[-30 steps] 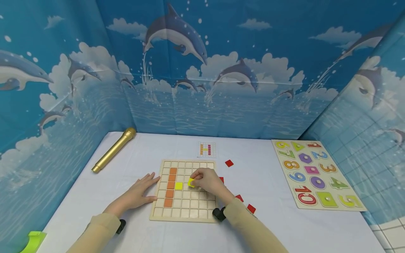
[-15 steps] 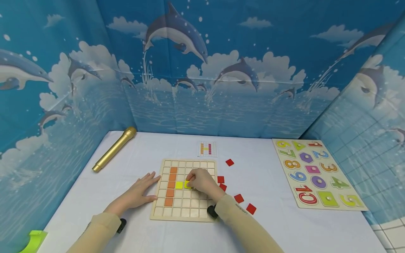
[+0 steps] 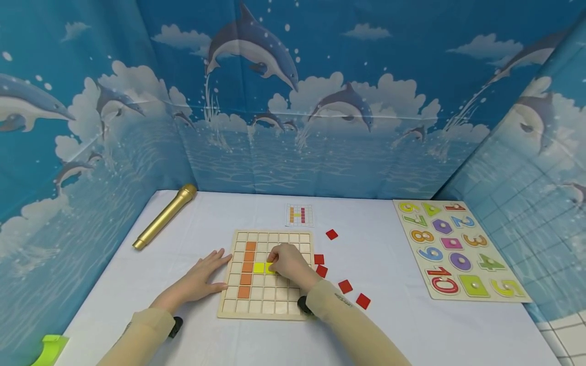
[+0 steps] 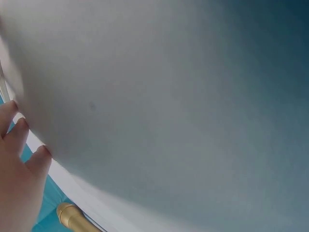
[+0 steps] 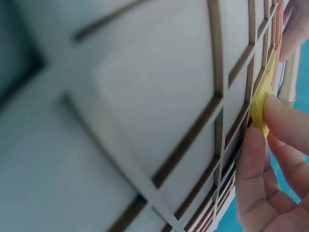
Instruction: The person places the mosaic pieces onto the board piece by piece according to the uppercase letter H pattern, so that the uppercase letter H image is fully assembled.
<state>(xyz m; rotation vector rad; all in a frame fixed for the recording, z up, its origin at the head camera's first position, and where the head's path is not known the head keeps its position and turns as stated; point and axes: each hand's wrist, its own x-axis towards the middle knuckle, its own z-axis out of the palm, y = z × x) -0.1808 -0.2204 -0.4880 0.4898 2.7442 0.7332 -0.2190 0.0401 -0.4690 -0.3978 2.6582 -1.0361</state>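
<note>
A wooden grid board (image 3: 268, 307) lies on the white table. My right hand (image 3: 290, 264) is over its middle, pinching a yellow square tile (image 5: 260, 108) between thumb and fingers at the cell right of another yellow tile (image 3: 259, 268). The fingertips partly cover the pinched tile, so how far it sits in its cell cannot be told. Left of the yellow tiles runs a column of orange tiles (image 3: 245, 279). My left hand (image 3: 198, 280) rests flat with spread fingers at the board's left edge, its fingertips touching the rim.
Several red tiles (image 3: 345, 286) lie scattered right of the board. Behind it is a small pattern card (image 3: 299, 215). A gold microphone (image 3: 165, 217) lies at the left, a number puzzle board (image 3: 462, 254) at the right. Dolphin curtains enclose the table.
My right hand has moved slightly left with the yellow tile and lowered it beside the other yellow one. The left hand stays still.
</note>
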